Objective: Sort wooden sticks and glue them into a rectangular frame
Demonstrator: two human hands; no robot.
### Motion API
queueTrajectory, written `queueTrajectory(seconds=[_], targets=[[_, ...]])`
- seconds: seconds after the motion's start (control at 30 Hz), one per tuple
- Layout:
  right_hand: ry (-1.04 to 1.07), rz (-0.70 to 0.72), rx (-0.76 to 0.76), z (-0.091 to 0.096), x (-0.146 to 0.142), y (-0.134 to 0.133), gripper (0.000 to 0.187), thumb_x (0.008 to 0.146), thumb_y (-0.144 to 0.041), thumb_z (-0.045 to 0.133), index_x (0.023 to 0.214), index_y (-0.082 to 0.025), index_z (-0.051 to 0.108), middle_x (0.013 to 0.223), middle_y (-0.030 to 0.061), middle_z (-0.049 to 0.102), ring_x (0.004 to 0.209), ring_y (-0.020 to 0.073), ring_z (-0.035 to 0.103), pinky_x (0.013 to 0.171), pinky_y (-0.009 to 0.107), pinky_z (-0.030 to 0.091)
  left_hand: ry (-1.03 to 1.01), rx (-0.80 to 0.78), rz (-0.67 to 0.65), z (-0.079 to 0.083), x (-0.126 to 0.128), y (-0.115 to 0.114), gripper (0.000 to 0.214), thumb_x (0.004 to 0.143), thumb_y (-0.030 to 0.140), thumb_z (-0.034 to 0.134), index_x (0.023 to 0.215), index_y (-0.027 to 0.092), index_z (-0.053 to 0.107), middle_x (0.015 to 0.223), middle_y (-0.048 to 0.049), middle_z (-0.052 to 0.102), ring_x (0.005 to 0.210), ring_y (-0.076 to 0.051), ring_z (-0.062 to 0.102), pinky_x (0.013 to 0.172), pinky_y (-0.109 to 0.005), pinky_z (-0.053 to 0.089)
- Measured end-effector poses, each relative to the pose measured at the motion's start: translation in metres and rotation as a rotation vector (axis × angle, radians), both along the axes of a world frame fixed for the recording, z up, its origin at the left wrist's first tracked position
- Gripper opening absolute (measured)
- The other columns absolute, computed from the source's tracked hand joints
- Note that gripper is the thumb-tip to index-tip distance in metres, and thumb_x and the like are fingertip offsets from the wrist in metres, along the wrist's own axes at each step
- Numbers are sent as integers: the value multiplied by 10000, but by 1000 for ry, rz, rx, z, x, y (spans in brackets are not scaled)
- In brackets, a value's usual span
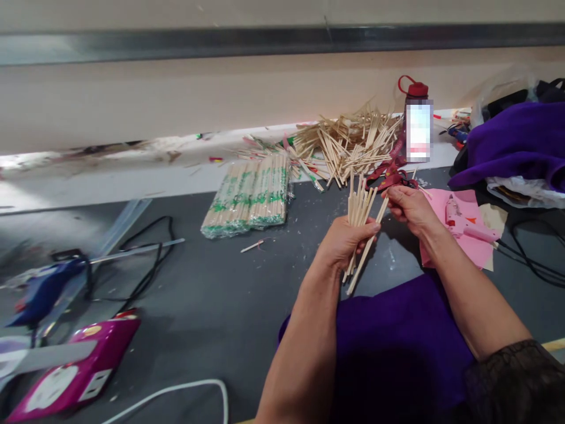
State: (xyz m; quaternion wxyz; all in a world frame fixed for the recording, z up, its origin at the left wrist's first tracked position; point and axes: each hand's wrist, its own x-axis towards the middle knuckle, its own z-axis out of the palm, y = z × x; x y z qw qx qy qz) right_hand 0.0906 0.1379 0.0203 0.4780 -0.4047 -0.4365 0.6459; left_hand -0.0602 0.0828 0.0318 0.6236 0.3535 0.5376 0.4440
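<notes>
A fanned bundle of pale wooden chopsticks [358,203] stands upright in my left hand [342,238], whose fingers are wrapped round it. One chopstick [365,258] slants across the front of the bundle, beside my left thumb. At its upper end, the closed fingertips of my right hand [408,207] pinch it. Beyond my hands lies a large loose heap of bare chopsticks [348,144]. To the left of the heap is a clear plastic pack of wrapped chopsticks [249,194] with green print.
A pink glue gun [470,227] rests on pink paper [432,253] at right. Behind stands a red-capped bottle [417,89]. Purple cloth [516,141] lies at far right. At left are a magenta power strip [83,371], a blue tool [48,291] and black cables [148,282].
</notes>
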Motion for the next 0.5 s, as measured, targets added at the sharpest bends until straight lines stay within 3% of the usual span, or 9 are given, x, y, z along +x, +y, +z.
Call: queueTrajectory(seconds=[0.2, 0.37, 0.5], targets=[[-193, -36, 77, -4, 1, 1, 390, 644, -517, 696, 618, -174, 511, 480, -68, 420, 391, 43, 302, 394, 209, 162, 69, 43, -56, 1, 1, -2, 165, 521, 226, 752, 549, 150, 608, 417, -3, 528, 323, -56, 353, 326, -177, 206], [-435, -97, 246, -11, 7, 6, 330, 706, -468, 642, 603, -164, 565, 487, -51, 452, 458, 72, 357, 456, 224, 237, 163, 64, -59, -3, 3, -1, 137, 544, 204, 724, 528, 161, 594, 411, 9, 507, 328, -61, 350, 344, -190, 214], [-709, -141, 359, -6, 12, 5, 307, 732, -423, 633, 578, -161, 584, 523, -32, 509, 526, 94, 413, 529, 238, 280, 202, 71, -52, -7, 3, -1, 147, 540, 213, 731, 530, 168, 592, 434, 16, 507, 345, -67, 356, 362, -202, 220]])
